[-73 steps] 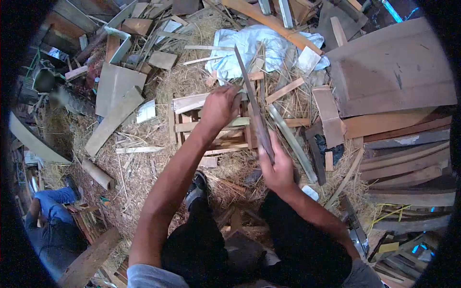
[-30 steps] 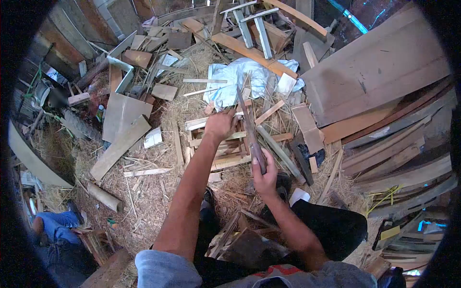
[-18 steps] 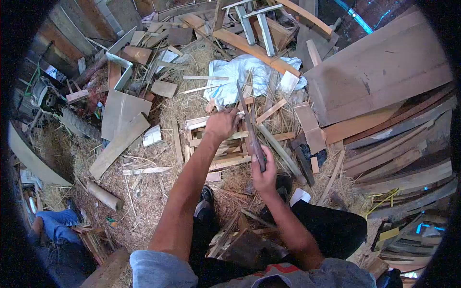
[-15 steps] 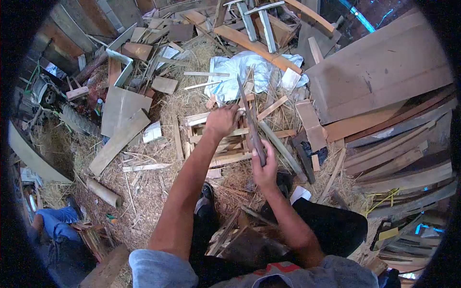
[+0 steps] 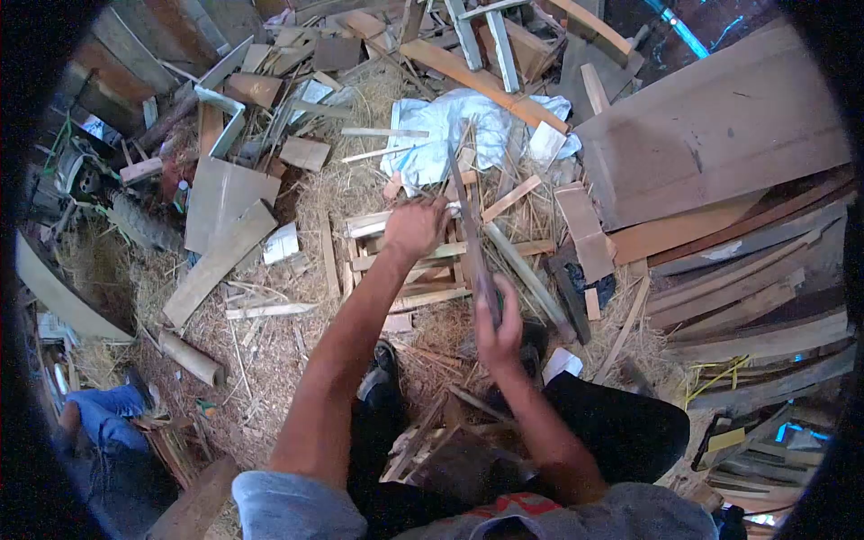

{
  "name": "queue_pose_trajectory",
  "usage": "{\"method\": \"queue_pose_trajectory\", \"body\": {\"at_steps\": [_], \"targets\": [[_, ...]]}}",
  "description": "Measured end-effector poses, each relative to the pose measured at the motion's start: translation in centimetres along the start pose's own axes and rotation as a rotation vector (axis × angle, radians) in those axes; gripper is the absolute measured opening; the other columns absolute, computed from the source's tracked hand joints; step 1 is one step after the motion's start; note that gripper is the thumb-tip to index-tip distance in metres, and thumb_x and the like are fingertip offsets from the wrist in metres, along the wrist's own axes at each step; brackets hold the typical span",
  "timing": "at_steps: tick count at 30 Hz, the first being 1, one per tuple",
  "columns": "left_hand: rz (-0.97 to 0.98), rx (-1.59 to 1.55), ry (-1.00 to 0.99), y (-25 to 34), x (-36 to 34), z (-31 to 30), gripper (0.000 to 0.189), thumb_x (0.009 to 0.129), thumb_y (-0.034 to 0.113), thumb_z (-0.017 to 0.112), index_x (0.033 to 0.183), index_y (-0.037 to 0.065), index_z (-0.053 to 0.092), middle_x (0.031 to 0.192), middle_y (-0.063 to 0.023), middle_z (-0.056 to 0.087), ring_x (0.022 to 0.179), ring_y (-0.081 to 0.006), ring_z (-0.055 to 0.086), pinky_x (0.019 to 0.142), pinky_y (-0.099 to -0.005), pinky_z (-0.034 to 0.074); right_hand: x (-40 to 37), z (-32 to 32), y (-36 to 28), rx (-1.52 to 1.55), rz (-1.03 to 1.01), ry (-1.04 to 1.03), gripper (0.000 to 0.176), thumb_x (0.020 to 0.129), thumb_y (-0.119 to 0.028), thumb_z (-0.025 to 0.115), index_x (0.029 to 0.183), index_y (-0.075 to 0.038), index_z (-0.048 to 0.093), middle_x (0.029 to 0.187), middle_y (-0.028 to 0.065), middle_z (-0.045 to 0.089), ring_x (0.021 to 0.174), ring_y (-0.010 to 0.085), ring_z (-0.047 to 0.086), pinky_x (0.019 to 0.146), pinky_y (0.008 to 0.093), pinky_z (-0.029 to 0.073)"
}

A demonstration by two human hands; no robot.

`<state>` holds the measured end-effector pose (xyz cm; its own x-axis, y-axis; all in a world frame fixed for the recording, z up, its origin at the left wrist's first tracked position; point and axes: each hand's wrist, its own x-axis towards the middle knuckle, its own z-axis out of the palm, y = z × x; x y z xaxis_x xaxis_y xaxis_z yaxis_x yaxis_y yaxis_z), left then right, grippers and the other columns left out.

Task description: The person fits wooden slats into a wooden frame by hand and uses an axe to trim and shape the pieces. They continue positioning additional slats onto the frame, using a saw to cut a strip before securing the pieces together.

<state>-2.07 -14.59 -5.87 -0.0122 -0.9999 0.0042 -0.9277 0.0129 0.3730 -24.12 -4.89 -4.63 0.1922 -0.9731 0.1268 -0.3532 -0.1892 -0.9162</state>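
My right hand [image 5: 499, 326] is wrapped around the handle of a handsaw [image 5: 472, 232]. Its long, tapering blade points away from me, past the fingers of my left hand, and is partly blurred. My left hand [image 5: 418, 227] presses down, fingers curled, on a pale wooden strip [image 5: 369, 224]. That strip lies over a low slatted wooden frame [image 5: 421, 300] on the ground between and ahead of my feet. The blade crosses just right of my left fingertips; the exact contact with the wood is hard to make out.
A white sack [image 5: 432, 130] lies beyond the frame among scrap boards. A large brown panel [image 5: 711, 126] leans at right, above stacked curved slabs [image 5: 747, 333]. At lower left sits another person in blue trousers [image 5: 108, 414], near a cut log [image 5: 191, 358]. Straw and shavings cover the ground.
My right hand has drawn slightly back toward me, bringing the handsaw with it. My left hand stays in about the same place on the wood.
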Motion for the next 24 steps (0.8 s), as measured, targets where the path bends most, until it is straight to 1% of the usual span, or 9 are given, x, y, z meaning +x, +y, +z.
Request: {"method": "queue_pose_trajectory", "body": {"at_steps": [3, 5, 7, 12, 15, 18, 21, 22, 24], "targets": [[-0.064, -0.045, -0.050, 0.5, -0.1, -0.9, 0.038, 0.101, 0.039, 0.038, 0.113, 0.009, 0.058, 0.106, -0.0183, 0.068, 0.100, -0.0345, 0.065, 0.091, -0.0455, 0.048, 1.3, 0.5, -0.5, 0.039, 0.039, -0.013, 0.043, 0.097, -0.022, 0.055, 0.131, 0.001, 0.044, 0.083, 0.0022, 0.055, 0.066, 0.0084, 0.049, 0.060, 0.0245, 0.042], [-0.002, -0.035, 0.026, -0.1, 0.0, -0.2, 0.033, 0.097, 0.036, 0.046, 0.106, 0.006, 0.057, 0.101, -0.0185, 0.068, 0.091, -0.0374, 0.066, 0.079, -0.0476, 0.052, -1.1, 0.0, -1.2, 0.105, 0.071, 0.001, 0.043, 0.096, -0.022, 0.055, 0.129, 0.002, 0.045, 0.089, 0.0058, 0.057, 0.073, 0.0124, 0.052, 0.067, 0.0274, 0.044], [0.038, 0.004, 0.070, -0.1, 0.1, -0.2, 0.035, 0.100, 0.037, 0.040, 0.109, 0.008, 0.057, 0.104, -0.0197, 0.067, 0.093, -0.0362, 0.067, 0.080, -0.0464, 0.054, -3.5, -1.7, -1.6, 0.193, 0.161, -0.003, 0.043, 0.095, -0.021, 0.057, 0.128, 0.004, 0.046, 0.104, 0.0147, 0.061, 0.092, 0.0251, 0.061, 0.087, 0.0358, 0.047], [-0.102, 0.017, -0.029, -0.2, 1.5, -1.6, 0.030, 0.100, 0.034, 0.044, 0.104, 0.007, 0.056, 0.086, -0.0184, 0.069, 0.077, -0.0354, 0.068, 0.066, -0.0489, 0.054, -1.6, -0.8, -1.0, 0.013, 0.185, -0.041, 0.042, 0.094, -0.023, 0.058, 0.128, -0.001, 0.046, 0.084, 0.0004, 0.057, 0.063, 0.0064, 0.049, 0.055, 0.0241, 0.041], [-0.056, 0.051, 0.040, 0.8, -0.1, -1.2, 0.031, 0.100, 0.033, 0.043, 0.104, 0.006, 0.056, 0.083, -0.0182, 0.069, 0.076, -0.0363, 0.068, 0.069, -0.0483, 0.054, -3.2, -1.6, 0.3, 0.122, 0.140, -0.038, 0.043, 0.094, -0.022, 0.058, 0.129, -0.001, 0.044, 0.080, -0.0004, 0.055, 0.060, 0.0054, 0.048, 0.052, 0.0238, 0.040], [-0.049, 0.078, -0.058, 0.5, 0.1, -1.5, 0.033, 0.100, 0.033, 0.042, 0.112, 0.006, 0.057, 0.103, -0.0176, 0.069, 0.093, -0.0323, 0.067, 0.083, -0.0464, 0.052, -3.9, -1.7, 0.5, -0.010, 0.109, 0.014, 0.037, 0.093, -0.022, 0.061, 0.120, -0.001, 0.046, 0.075, -0.0011, 0.052, 0.059, 0.0055, 0.048, 0.051, 0.0244, 0.040], [0.209, 0.270, 0.394, -0.7, -0.7, 1.8, 0.038, 0.100, 0.034, 0.043, 0.123, 0.006, 0.055, 0.128, -0.0145, 0.060, 0.113, -0.0270, 0.059, 0.098, -0.0455, 0.043, -4.5, -3.2, -3.2, 0.043, 0.181, 0.034, 0.036, 0.090, -0.020, 0.066, 0.113, -0.002, 0.046, 0.079, 0.0025, 0.053, 0.063, 0.0092, 0.050, 0.056, 0.0266, 0.042], [0.106, 0.273, 0.233, 0.5, -1.5, 1.2, 0.041, 0.100, 0.035, 0.043, 0.129, 0.008, 0.054, 0.146, -0.0095, 0.047, 0.125, -0.0241, 0.049, 0.105, -0.0465, 0.036, -5.1, -3.8, -4.3, 0.059, 0.162, 0.054, 0.038, 0.089, -0.021, 0.068, 0.113, -0.002, 0.046, 0.082, 0.0051, 0.054, 0.066, 0.0122, 0.052, 0.061, 0.0288, 0.045], [0.123, 0.294, 0.241, 2.5, -2.9, 0.3, 0.040, 0.100, 0.035, 0.044, 0.127, 0.008, 0.055, 0.140, -0.0098, 0.051, 0.121, -0.0257, 0.051, 0.104, -0.0458, 0.037, -7.6, -4.5, -3.5, 0.093, 0.249, 0.031, 0.040, 0.088, -0.018, 0.070, 0.114, -0.002, 0.045, 0.089, 0.0075, 0.056, 0.073, 0.0133, 0.055, 0.066, 0.0296, 0.047]]}}
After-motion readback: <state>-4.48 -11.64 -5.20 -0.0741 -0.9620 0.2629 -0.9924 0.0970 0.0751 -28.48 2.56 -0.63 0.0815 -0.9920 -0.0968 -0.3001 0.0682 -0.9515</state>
